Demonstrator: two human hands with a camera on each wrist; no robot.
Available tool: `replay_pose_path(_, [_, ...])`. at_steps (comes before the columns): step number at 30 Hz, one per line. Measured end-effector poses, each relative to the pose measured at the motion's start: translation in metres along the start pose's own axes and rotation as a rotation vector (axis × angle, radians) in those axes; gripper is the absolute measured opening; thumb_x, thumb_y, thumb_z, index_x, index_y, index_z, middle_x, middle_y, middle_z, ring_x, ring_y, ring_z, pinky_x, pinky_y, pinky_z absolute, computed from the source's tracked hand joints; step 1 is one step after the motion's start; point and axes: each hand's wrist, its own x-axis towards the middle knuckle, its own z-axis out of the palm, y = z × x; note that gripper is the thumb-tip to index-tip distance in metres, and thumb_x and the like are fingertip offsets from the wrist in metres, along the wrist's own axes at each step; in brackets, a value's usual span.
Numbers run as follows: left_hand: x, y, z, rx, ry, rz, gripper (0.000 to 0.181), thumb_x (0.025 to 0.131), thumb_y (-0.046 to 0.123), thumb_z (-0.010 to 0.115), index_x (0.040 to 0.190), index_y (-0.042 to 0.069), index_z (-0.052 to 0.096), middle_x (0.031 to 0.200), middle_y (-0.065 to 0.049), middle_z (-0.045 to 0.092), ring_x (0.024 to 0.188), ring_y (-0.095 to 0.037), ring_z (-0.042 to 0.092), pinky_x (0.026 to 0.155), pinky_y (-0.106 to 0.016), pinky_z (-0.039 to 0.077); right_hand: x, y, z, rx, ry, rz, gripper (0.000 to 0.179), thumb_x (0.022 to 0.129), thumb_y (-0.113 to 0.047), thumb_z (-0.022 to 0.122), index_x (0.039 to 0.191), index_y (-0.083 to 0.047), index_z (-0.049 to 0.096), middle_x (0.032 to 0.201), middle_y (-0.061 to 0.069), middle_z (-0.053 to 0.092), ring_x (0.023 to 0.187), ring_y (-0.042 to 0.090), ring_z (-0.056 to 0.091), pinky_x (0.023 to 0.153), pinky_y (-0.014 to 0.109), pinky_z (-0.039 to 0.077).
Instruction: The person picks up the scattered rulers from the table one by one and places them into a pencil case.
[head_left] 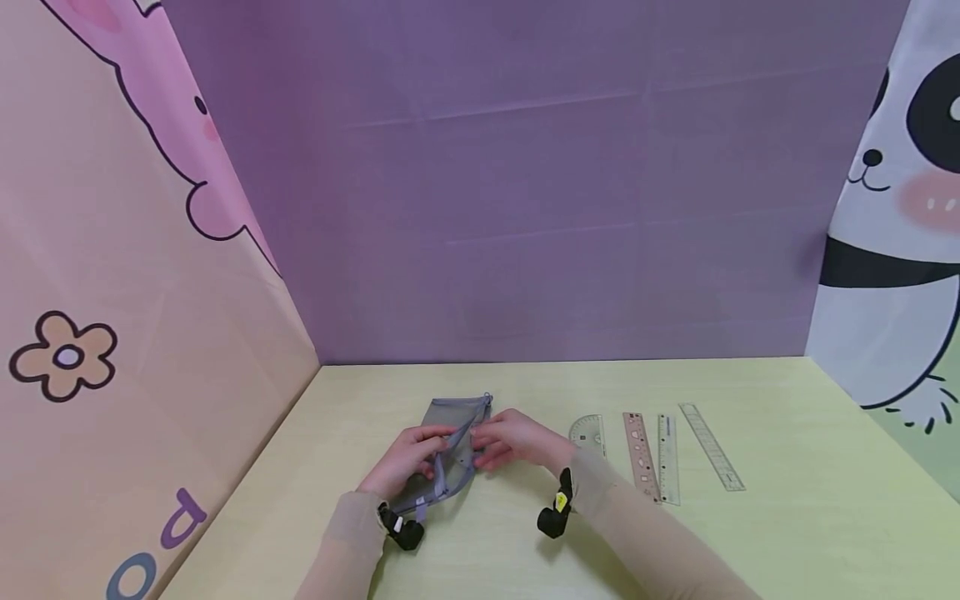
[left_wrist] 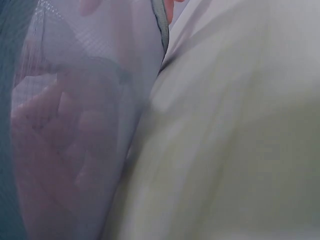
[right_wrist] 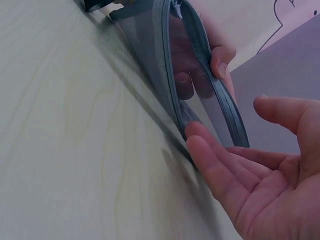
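Observation:
A grey-blue mesh zipper pouch [head_left: 453, 410] is held slightly raised at the middle left of the table, its zipped mouth spread apart. My left hand [head_left: 405, 463] pinches one side of the mouth; in the right wrist view its thumb [right_wrist: 220, 62] lies on the zipper edge and fingers show through the mesh. My right hand [head_left: 521, 437] is at the opposite side, fingers extended and thumb apart, with fingertips right at the other zipper edge [right_wrist: 172, 75]. Close up in the left wrist view, the sheer mesh [left_wrist: 100, 45] fills the left half, with blurred fingers seen through it.
To the right on the pale wooden table [head_left: 810, 500] lie a clear protractor [head_left: 588, 429], a pinkish ruler [head_left: 640, 450], a clear ruler [head_left: 667, 462] and a slanted clear ruler [head_left: 712, 447]. The right forearm passes close to them. A purple backdrop [head_left: 525, 208] stands behind.

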Motion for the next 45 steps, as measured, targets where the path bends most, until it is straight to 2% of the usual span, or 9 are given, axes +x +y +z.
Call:
replay_pose_path(5, [0.000, -0.003, -0.002, 0.002, -0.005, -0.004, 0.038, 0.089, 0.012, 0.057, 0.125, 0.001, 0.064, 0.105, -0.006, 0.061, 0.074, -0.014, 0.049, 0.053, -0.023, 0.045, -0.008, -0.005, 0.000, -0.075, -0.078, -0.009, 0.045, 0.096, -0.021, 0.056, 0.127, 0.011, 0.054, 0.122, 0.022, 0.060, 0.088, 0.031, 0.069, 0.067, 0.038, 0.056])
replay_pose_path(10, [0.000, -0.003, -0.003, 0.004, 0.005, -0.010, 0.037, 0.089, 0.013, 0.057, 0.124, 0.002, 0.065, 0.113, -0.009, 0.063, 0.078, -0.016, 0.051, 0.054, -0.023, 0.046, -0.012, -0.007, 0.003, -0.136, -0.155, -0.006, 0.042, 0.096, -0.024, 0.056, 0.126, 0.006, 0.058, 0.126, 0.016, 0.059, 0.087, 0.032, 0.069, 0.060, 0.035, 0.055])
replay_pose_path(17, [0.000, -0.001, -0.001, 0.003, -0.004, -0.008, 0.039, 0.089, 0.013, 0.057, 0.125, -0.001, 0.063, 0.113, -0.010, 0.062, 0.079, -0.016, 0.053, 0.054, -0.024, 0.045, -0.015, -0.012, 0.012, -0.333, -0.071, -0.041, 0.040, 0.093, -0.024, 0.063, 0.125, 0.000, 0.063, 0.119, 0.010, 0.064, 0.076, 0.026, 0.070, 0.059, 0.037, 0.055])
replay_pose_path(23, [0.000, 0.000, -0.001, 0.001, -0.004, -0.018, 0.039, 0.089, 0.012, 0.057, 0.125, 0.000, 0.064, 0.112, -0.009, 0.062, 0.081, -0.017, 0.052, 0.055, -0.024, 0.046, -0.017, -0.019, 0.009, -0.495, -0.010, -0.118, 0.036, 0.092, -0.025, 0.064, 0.120, -0.001, 0.067, 0.104, 0.008, 0.070, 0.074, 0.023, 0.070, 0.064, 0.034, 0.053])
replay_pose_path(30, [0.001, -0.001, -0.001, -0.012, 0.003, -0.010, 0.039, 0.087, 0.010, 0.058, 0.125, -0.001, 0.064, 0.102, -0.007, 0.060, 0.074, -0.014, 0.049, 0.053, -0.023, 0.045, -0.029, -0.026, -0.017, -0.505, -0.023, -0.235, 0.035, 0.095, -0.021, 0.061, 0.119, 0.004, 0.065, 0.110, 0.009, 0.068, 0.090, 0.025, 0.068, 0.085, 0.036, 0.051])
replay_pose_path(36, [0.001, -0.001, 0.000, -0.001, -0.010, 0.009, 0.040, 0.089, 0.011, 0.058, 0.126, -0.001, 0.062, 0.102, -0.008, 0.058, 0.067, -0.013, 0.046, 0.052, -0.023, 0.045, -0.053, -0.023, -0.053, -0.552, -0.034, -0.328, 0.037, 0.094, -0.021, 0.061, 0.122, 0.003, 0.062, 0.118, 0.011, 0.066, 0.111, 0.024, 0.060, 0.093, 0.038, 0.047])
replay_pose_path(39, [0.000, -0.002, 0.000, -0.003, -0.015, 0.004, 0.039, 0.090, 0.012, 0.059, 0.126, 0.000, 0.063, 0.108, -0.009, 0.058, 0.067, -0.013, 0.046, 0.053, -0.023, 0.045, -0.066, -0.020, -0.071, -0.598, -0.021, -0.331, 0.039, 0.094, -0.022, 0.063, 0.124, 0.001, 0.062, 0.122, 0.014, 0.063, 0.116, 0.028, 0.057, 0.097, 0.044, 0.043])
replay_pose_path(41, [0.000, -0.004, -0.002, -0.005, -0.017, 0.000, 0.038, 0.090, 0.013, 0.059, 0.126, 0.001, 0.063, 0.107, -0.010, 0.058, 0.066, -0.014, 0.045, 0.053, -0.024, 0.046, -0.075, -0.018, -0.081, -0.640, -0.014, -0.323, 0.041, 0.092, -0.022, 0.065, 0.126, 0.001, 0.060, 0.125, 0.015, 0.062, 0.119, 0.032, 0.054, 0.100, 0.051, 0.040])
replay_pose_path(45, [0.003, -0.007, -0.003, -0.008, -0.023, -0.004, 0.038, 0.090, 0.014, 0.059, 0.126, 0.002, 0.064, 0.105, -0.010, 0.056, 0.067, -0.015, 0.045, 0.054, -0.025, 0.046, -0.089, -0.013, -0.096, -0.746, 0.008, -0.285, 0.047, 0.088, -0.021, 0.070, 0.130, -0.002, 0.059, 0.128, 0.011, 0.060, 0.126, 0.035, 0.048, 0.102, 0.056, 0.035])
